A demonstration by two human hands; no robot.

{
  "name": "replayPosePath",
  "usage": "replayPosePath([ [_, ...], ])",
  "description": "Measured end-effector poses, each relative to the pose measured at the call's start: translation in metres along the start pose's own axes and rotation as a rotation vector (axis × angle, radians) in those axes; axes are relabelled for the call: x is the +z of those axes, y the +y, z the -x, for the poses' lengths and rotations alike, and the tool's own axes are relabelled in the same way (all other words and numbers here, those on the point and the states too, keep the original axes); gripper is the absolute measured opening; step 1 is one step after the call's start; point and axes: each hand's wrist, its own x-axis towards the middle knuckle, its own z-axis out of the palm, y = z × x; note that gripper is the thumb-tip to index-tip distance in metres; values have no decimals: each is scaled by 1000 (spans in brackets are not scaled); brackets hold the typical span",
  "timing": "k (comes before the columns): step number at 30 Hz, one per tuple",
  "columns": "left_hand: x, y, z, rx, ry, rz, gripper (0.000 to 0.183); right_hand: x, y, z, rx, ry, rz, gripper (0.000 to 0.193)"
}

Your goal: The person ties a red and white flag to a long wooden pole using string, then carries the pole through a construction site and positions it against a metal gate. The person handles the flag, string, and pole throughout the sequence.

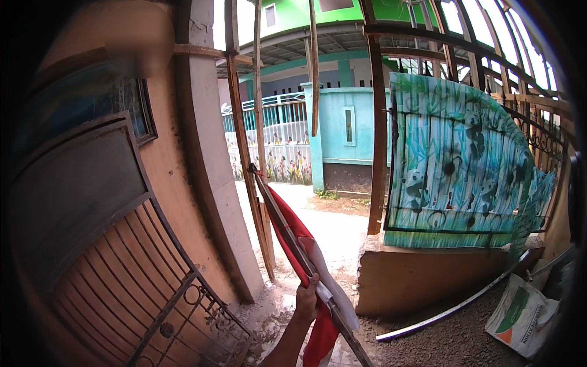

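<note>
My left hand [307, 299] is wrapped round a long, thin wooden pole [285, 221], with the forearm rising from the lower edge. A red and white flag [295, 221] hangs along this pole, partly bunched near my fingers, its red part also showing below the hand. The pole slants from the lower right up toward the upper left. Its tip lies in front of upright wooden slats [259, 104] in the opening ahead; whether it touches them I cannot tell. My right hand is out of view.
A dark metal gate [137, 263] leans along the left wall. To the right, a panda-patterned teal sheet [458, 165] covers a fence above a low wall [428, 275]. A long pale strip [449, 312] and a printed sack [523, 315] lie on gravelly ground.
</note>
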Motion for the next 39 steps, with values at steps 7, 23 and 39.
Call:
replayPosePath([
  [7, 57, 36, -214, 78, -100, -61, 24, -46, -50, -165, -118, 105, -215, 46],
  [23, 190, 147, -581, 266, -295, -190, 31, -149, -160, -499, -339, 400, -85, 44],
  [39, 260, 207, -871, 583, -787, -722, 65, -224, -486, -763, -630, 559, -672, 28],
])
